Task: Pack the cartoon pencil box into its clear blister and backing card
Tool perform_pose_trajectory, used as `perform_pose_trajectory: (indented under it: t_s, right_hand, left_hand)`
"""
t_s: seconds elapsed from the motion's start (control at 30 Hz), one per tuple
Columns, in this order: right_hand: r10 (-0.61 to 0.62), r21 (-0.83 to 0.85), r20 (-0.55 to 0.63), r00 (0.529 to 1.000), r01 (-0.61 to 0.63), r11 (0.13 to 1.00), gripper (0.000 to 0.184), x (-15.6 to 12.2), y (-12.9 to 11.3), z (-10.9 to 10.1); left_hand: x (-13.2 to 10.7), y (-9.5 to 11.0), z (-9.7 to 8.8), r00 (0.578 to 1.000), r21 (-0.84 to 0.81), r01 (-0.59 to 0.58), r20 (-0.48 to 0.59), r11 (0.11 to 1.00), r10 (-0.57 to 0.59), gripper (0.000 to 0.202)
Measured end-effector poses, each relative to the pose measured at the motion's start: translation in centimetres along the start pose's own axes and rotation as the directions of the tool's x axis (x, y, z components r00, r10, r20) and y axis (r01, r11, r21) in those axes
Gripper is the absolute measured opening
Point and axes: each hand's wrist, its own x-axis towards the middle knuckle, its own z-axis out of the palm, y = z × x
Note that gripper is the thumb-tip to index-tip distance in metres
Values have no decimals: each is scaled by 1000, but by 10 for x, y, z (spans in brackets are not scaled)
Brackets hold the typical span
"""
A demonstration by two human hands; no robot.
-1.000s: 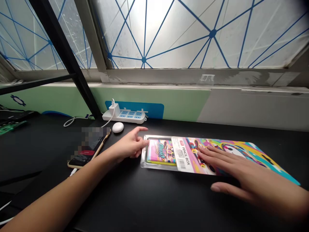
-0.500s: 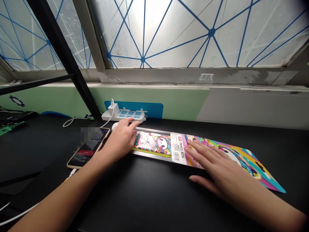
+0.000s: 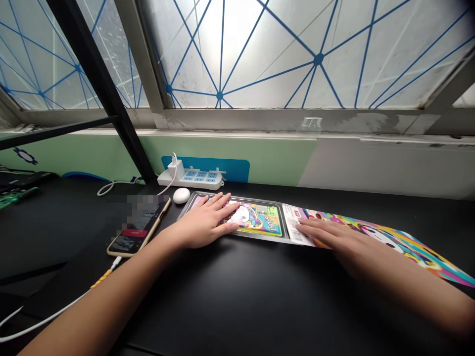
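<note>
A cartoon-printed pencil box (image 3: 256, 217) lies in a shallow clear plastic tray (image 3: 237, 235) on the black desk. My left hand (image 3: 208, 220) rests spread and flat over the box's left part, hiding some of it. Beside the tray's right end, a bright cartoon-printed card (image 3: 411, 248) stretches to the right edge of view, with a white printed label (image 3: 291, 217) at its near-left end. My right hand (image 3: 339, 240) lies on the card, palm down, fingers stretched out; its thumb is hidden.
Left of my left hand, a phone (image 3: 139, 230) lies with a white cable (image 3: 55, 314) plugged in. A small white rounded case (image 3: 181, 196) sits by the tray's left end. Against the wall is a power strip (image 3: 200, 179). A black slanted post (image 3: 100, 89) rises at left.
The card has slid right, uncovering the pencil box's right end and the tray's rim. My left hand has moved from the tray's left end to flat on the box. My right hand moved right.
</note>
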Motion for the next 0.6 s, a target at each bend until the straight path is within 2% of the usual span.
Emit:
perform_pose_trajectory:
  t_s: [0.07,0.17,0.23,0.3,0.37,0.43,0.47,0.53,0.57,0.6]
  right_hand:
    - [12,-35,-55,998,-14,999,66,-1,5,-11]
    - [21,-101,-270,963,-50,994,56,3,-3,-36]
    - [-28,-152,-392,919,-35,988,54,6,-24,-50]
    - [-135,-209,-413,901,50,977,56,10,-57,-56]
    - [-285,-271,-372,883,190,944,51,12,-98,-49]
    - [-409,-298,-330,851,317,900,41,15,-139,-31]
    - [-424,-274,-312,850,347,897,38,17,-156,-20]
    - [-419,-230,-380,825,354,907,31,25,-182,3]
    - [-411,-199,-386,826,361,911,30,32,-189,13]
    - [-388,-144,-348,853,360,922,36,40,-193,20]
  left_hand:
    - [0,-4,0,1000,-1,13,-12,1000,-13,70]
    - [1,-5,3,999,6,35,-39,999,-35,66]
    - [5,-2,4,995,6,63,-71,998,-62,63]
    - [11,3,5,992,-7,89,-94,996,-89,61]
    - [18,8,5,990,-26,100,-96,995,-102,59]
    - [25,14,5,992,-39,94,-86,995,-97,59]
    - [28,17,5,992,-44,90,-81,995,-93,60]
    - [32,25,6,993,-48,84,-83,995,-87,60]
    - [33,30,7,992,-45,83,-90,996,-86,59]
    - [34,35,9,991,-41,82,-101,996,-86,58]
